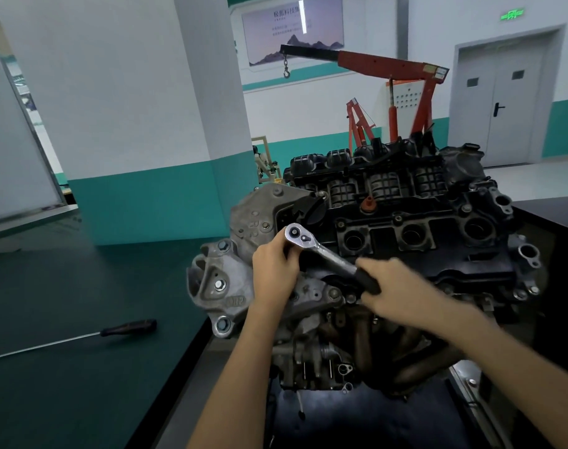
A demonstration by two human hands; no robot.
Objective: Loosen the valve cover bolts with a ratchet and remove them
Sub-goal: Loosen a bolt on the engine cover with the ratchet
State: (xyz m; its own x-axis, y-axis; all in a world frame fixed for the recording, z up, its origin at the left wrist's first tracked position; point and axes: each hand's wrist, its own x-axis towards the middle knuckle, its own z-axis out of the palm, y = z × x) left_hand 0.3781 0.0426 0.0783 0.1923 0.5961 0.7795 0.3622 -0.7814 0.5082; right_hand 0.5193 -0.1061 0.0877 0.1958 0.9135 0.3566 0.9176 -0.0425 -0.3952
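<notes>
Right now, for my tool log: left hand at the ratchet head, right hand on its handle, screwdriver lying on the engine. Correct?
Not quite. The head view shows the screwdriver on the green table, left of the engine. The left hand is at the ratchet head, the right hand on its handle.

A white pillar (130,108) with a teal base stands at eleven o'clock. A red engine crane (405,68) stands at one o'clock, grey double doors (506,124) at two, under a green sign (512,14).
</notes>
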